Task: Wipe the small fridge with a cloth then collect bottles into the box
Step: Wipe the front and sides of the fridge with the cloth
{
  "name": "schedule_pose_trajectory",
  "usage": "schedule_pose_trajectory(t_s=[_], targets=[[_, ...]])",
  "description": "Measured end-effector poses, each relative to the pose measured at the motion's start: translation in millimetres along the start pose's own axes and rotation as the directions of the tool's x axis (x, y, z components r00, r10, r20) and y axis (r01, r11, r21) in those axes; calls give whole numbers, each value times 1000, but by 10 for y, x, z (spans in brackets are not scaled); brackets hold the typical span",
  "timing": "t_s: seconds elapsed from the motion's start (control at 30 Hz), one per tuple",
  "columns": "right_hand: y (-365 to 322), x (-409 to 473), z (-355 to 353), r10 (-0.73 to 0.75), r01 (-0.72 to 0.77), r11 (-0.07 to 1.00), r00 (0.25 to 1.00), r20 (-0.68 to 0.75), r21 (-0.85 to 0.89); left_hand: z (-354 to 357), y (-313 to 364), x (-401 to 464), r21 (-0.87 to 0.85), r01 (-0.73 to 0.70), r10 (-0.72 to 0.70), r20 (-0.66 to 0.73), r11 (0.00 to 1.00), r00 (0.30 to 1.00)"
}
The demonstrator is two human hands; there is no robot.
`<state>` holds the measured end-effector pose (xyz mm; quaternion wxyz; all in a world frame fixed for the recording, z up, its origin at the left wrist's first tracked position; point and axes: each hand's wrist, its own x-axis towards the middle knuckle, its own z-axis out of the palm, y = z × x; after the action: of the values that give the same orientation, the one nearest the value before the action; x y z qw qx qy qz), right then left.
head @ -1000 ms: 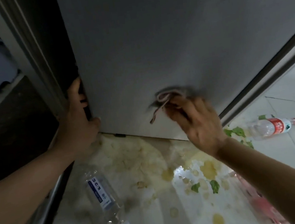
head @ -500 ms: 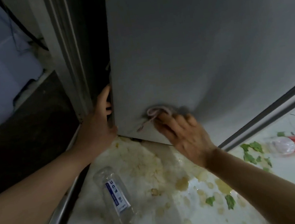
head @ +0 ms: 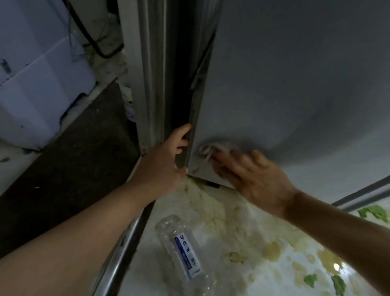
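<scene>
Presently, we record:

- Tall grey metal fridge panel [head: 302, 73]: fills the far right of the scene, its lower corner just above the floor.
- Our left hand [head: 164, 166]: fingers curled round the panel's left edge, gripping it.
- Our right hand [head: 251, 177]: blurred, fingers pressing a small crumpled pinkish cloth [head: 213, 148] flat against the panel near its lower left corner.
- Clear plastic bottle with a blue-and-white label [head: 187, 264]: lying on its side on the pale, stained floor [head: 254, 276], near us.
- Green leaf scraps [head: 374, 213]: scattered to the right.
</scene>
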<state>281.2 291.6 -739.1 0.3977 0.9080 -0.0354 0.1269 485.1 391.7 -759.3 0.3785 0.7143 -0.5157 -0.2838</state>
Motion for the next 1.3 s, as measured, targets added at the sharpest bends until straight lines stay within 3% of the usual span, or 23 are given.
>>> schedule_pose_trajectory(t_s=[0.1,0.17,0.23,0.3,0.37,0.43,0.53,0.6,0.67,0.77,0.87,0.97,1.13,1.23,1.3], targets=[[290,253,-103,186,-182,983,949,-257,38,-18,-63,0,-11,39,-39,9,999,999],[324,408,-124,261,-260,964,915,-308,46,-2,-94,4,-65,96,-94,38,993,995],[225,460,-77,222,-224,974,944,-244,22,7,-105,2,-126,138,-131,65,982,989],[39,434,-1,51,-53,998,997,-65,-33,13,-118,-7,-159,154,-145,67,975,987],[-160,377,47,-104,121,987,982,157,-101,27,-148,-31,-157,173,-165,61,972,984],[-240,371,36,-106,141,982,962,251,-128,23,-213,-69,-148,211,-205,57,966,977],[-100,470,-13,-3,11,988,999,49,-155,-45,-294,-113,-134,254,-253,23,958,967],[32,538,-21,136,-147,986,982,-129,-84,-95,-327,-115,-135,266,-272,-25,954,962],[46,549,38,202,-208,978,956,-215,-6,-119,-357,-112,-128,271,-280,-57,954,958],[-121,423,186,85,-87,996,986,-146,-5,-115,-394,-128,-112,266,-272,-47,958,961],[-390,276,326,-91,90,996,988,125,13,-83,-411,-162,-96,263,-267,-32,960,963],[-614,293,406,-98,92,995,956,276,35,1,-419,-176,-93,277,-280,-26,956,960],[-815,337,575,-215,217,976,924,317,30,229,-304,-117,-97,289,-298,-93,952,950],[-642,22,562,-119,104,991,967,223,79,355,-214,-80,-71,273,-281,-148,959,948],[-511,-393,575,-115,110,993,978,174,39,435,-163,-71,-42,256,-259,-121,966,958]])
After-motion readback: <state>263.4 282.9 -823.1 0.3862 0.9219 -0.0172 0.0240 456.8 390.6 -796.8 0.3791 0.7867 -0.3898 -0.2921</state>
